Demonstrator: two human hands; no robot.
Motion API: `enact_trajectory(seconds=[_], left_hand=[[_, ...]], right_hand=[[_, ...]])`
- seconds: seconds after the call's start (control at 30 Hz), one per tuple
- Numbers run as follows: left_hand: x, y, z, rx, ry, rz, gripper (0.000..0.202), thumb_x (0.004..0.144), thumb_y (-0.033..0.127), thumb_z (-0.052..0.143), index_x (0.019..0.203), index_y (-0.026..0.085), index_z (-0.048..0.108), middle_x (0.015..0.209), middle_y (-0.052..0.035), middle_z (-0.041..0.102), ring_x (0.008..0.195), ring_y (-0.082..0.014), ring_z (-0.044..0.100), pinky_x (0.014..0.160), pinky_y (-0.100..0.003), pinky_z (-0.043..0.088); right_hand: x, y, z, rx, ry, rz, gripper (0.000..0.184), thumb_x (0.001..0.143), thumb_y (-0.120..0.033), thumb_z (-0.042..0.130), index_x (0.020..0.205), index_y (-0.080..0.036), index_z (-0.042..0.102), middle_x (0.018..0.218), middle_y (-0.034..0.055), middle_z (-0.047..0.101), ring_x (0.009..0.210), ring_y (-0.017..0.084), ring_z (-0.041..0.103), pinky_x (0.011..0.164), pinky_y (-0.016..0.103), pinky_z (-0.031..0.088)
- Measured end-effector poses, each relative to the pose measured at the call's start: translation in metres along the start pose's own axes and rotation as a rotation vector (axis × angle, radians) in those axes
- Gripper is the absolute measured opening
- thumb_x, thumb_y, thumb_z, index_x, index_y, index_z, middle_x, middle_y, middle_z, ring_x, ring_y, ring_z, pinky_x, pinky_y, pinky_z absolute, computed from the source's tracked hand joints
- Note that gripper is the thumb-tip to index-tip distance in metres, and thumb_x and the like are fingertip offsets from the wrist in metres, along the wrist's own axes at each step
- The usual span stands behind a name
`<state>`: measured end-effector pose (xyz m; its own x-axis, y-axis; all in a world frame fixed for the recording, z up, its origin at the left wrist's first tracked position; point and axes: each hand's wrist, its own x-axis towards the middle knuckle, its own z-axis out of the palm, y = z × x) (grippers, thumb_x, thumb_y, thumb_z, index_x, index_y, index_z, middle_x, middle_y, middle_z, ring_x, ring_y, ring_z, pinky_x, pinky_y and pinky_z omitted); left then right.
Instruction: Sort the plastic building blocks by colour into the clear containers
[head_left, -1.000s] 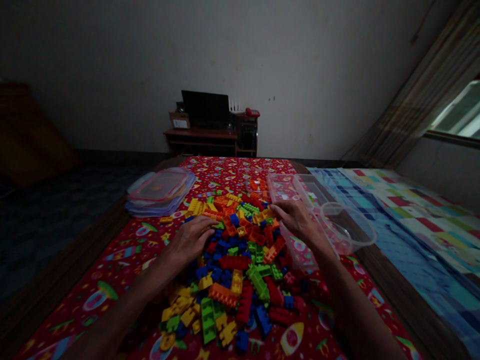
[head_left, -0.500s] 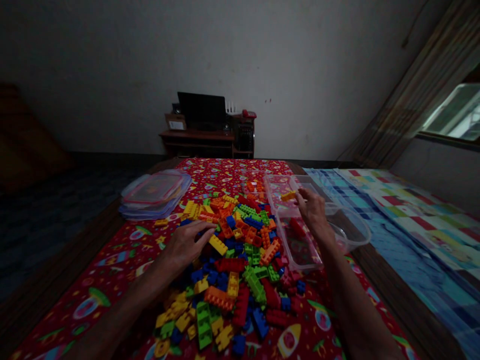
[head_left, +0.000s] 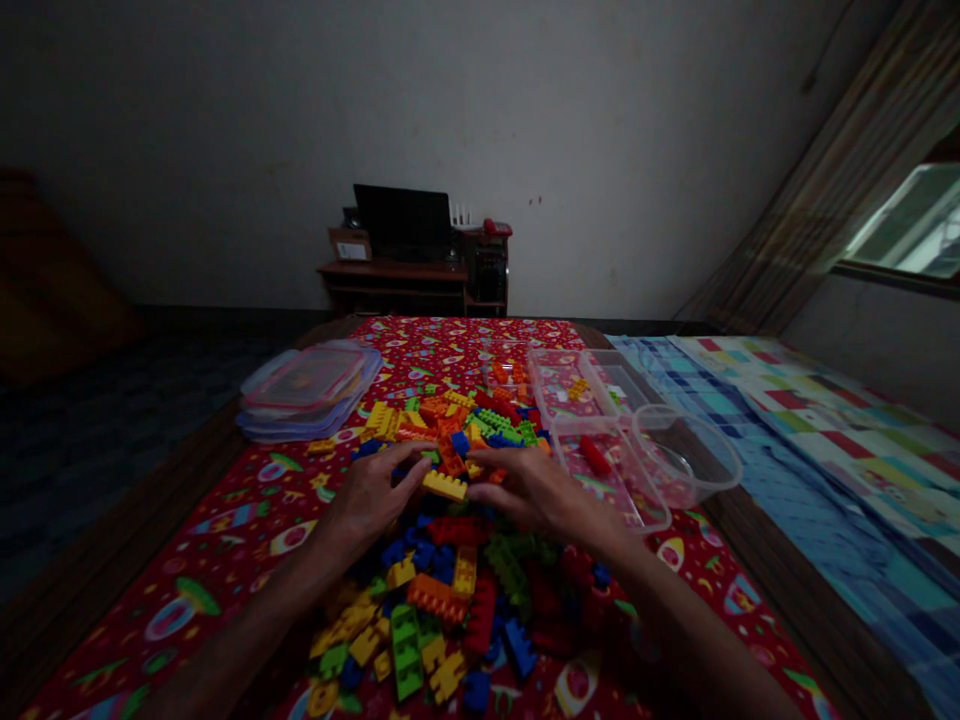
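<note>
A long yellow building block with studs lies level over the pile, between my two hands. My left hand pinches its left end between thumb and fingers. At its right end is my right hand, thumb and fingers apart and close to the block; contact is hard to make out. Beneath both hands spreads a heap of red, blue, green, yellow and orange blocks, among them an orange block and a green block. My right hand and forearm shade part of the heap.
Clear plastic boxes stand on the right: one holds a red block, another a small yellow block. A round-ended tub is beside them. Orange blocks sit in a box farther back. Stacked lids lie on the left.
My right hand has moved left from above the boxes to the pile, and the yellow block it held now lies in a box. The yellow block at my left hand has turned more level.
</note>
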<state>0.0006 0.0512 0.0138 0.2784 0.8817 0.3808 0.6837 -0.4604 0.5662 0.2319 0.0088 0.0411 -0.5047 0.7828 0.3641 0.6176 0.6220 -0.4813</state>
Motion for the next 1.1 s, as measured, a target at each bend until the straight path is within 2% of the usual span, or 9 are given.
enact_trajectory(seconds=[0.1, 0.23, 0.33, 0.43, 0.63, 0.8, 0.97, 1.03, 1.1], left_hand=[[-0.002, 0.002, 0.000, -0.001, -0.023, 0.007, 0.035, 0.083, 0.044, 0.046, 0.099, 0.022, 0.068, 0.094, -0.0035, 0.074, 0.082, -0.0207, 0.069, 0.078, -0.029, 0.053], [-0.003, 0.003, 0.001, -0.002, -0.057, 0.102, 0.032, 0.087, 0.041, 0.044, 0.094, 0.022, 0.069, 0.094, -0.0045, 0.073, 0.084, -0.0202, 0.068, 0.081, -0.030, 0.053], [-0.002, -0.001, 0.004, 0.030, -0.019, 0.174, 0.030, 0.088, 0.037, 0.043, 0.094, 0.021, 0.068, 0.098, -0.0068, 0.071, 0.091, -0.0215, 0.066, 0.085, -0.034, 0.052], [-0.003, -0.012, 0.012, 0.086, -0.005, 0.228, 0.032, 0.088, 0.033, 0.044, 0.109, 0.020, 0.064, 0.115, -0.0100, 0.065, 0.110, -0.0242, 0.059, 0.099, -0.042, 0.046], [-0.013, -0.042, 0.028, 0.078, -0.139, 0.270, 0.043, 0.091, 0.029, 0.039, 0.132, 0.020, 0.048, 0.133, -0.0103, 0.055, 0.123, -0.0218, 0.051, 0.105, -0.043, 0.041], [-0.012, -0.037, 0.023, 0.079, -0.099, 0.227, 0.030, 0.090, 0.032, 0.043, 0.111, 0.020, 0.060, 0.118, -0.0101, 0.062, 0.113, -0.0228, 0.057, 0.099, -0.042, 0.046], [-0.007, -0.022, 0.019, 0.072, -0.111, 0.267, 0.025, 0.087, 0.041, 0.052, 0.078, 0.020, 0.061, 0.118, -0.0109, 0.060, 0.114, -0.0255, 0.055, 0.100, -0.042, 0.044], [-0.008, -0.024, 0.022, 0.063, -0.093, 0.245, 0.025, 0.087, 0.042, 0.052, 0.094, 0.020, 0.061, 0.130, -0.0116, 0.054, 0.123, -0.0263, 0.049, 0.105, -0.043, 0.040], [-0.009, -0.029, 0.027, 0.053, -0.080, 0.190, 0.043, 0.086, 0.042, 0.053, 0.122, 0.020, 0.049, 0.140, -0.0128, 0.046, 0.131, -0.0262, 0.042, 0.107, -0.045, 0.037]], right_hand=[[-0.004, -0.013, 0.020, -0.038, -0.076, -0.101, 0.031, 0.090, -0.027, 0.054, 0.120, -0.018, 0.054, 0.096, 0.0064, 0.066, 0.083, 0.016, 0.059, 0.071, 0.025, 0.043], [-0.006, 0.002, 0.028, -0.131, -0.065, -0.079, 0.025, 0.087, -0.009, 0.047, 0.108, -0.018, 0.056, 0.086, 0.0038, 0.062, 0.074, 0.014, 0.053, 0.067, 0.025, 0.040], [-0.009, 0.021, 0.027, -0.186, 0.048, -0.053, 0.032, 0.085, -0.008, 0.047, 0.115, -0.017, 0.052, 0.092, 0.0065, 0.061, 0.084, 0.017, 0.054, 0.073, 0.028, 0.042], [-0.012, 0.036, 0.029, -0.235, 0.150, -0.083, 0.042, 0.087, -0.012, 0.047, 0.129, -0.019, 0.043, 0.116, 0.0132, 0.056, 0.110, 0.023, 0.049, 0.088, 0.037, 0.043], [-0.011, 0.047, 0.035, -0.297, 0.084, -0.078, 0.050, 0.085, -0.017, 0.054, 0.133, -0.020, 0.040, 0.124, 0.0162, 0.052, 0.116, 0.027, 0.045, 0.094, 0.047, 0.042], [-0.007, 0.035, 0.022, -0.265, 0.001, -0.070, 0.045, 0.081, -0.012, 0.054, 0.125, -0.016, 0.048, 0.116, 0.0151, 0.056, 0.109, 0.025, 0.048, 0.090, 0.042, 0.044], [-0.002, 0.018, 0.014, -0.252, -0.186, -0.002, 0.020, 0.080, -0.010, 0.054, 0.098, -0.017, 0.060, 0.089, 0.0067, 0.063, 0.082, 0.018, 0.056, 0.071, 0.028, 0.043], [0.000, 0.012, 0.012, -0.251, -0.239, -0.003, 0.014, 0.080, -0.013, 0.058, 0.093, -0.018, 0.061, 0.085, 0.0057, 0.064, 0.078, 0.017, 0.057, 0.069, 0.026, 0.041], [0.000, 0.007, 0.011, -0.231, -0.236, -0.040, 0.013, 0.082, -0.020, 0.061, 0.095, -0.018, 0.062, 0.085, 0.0062, 0.065, 0.081, 0.017, 0.058, 0.069, 0.026, 0.040]])
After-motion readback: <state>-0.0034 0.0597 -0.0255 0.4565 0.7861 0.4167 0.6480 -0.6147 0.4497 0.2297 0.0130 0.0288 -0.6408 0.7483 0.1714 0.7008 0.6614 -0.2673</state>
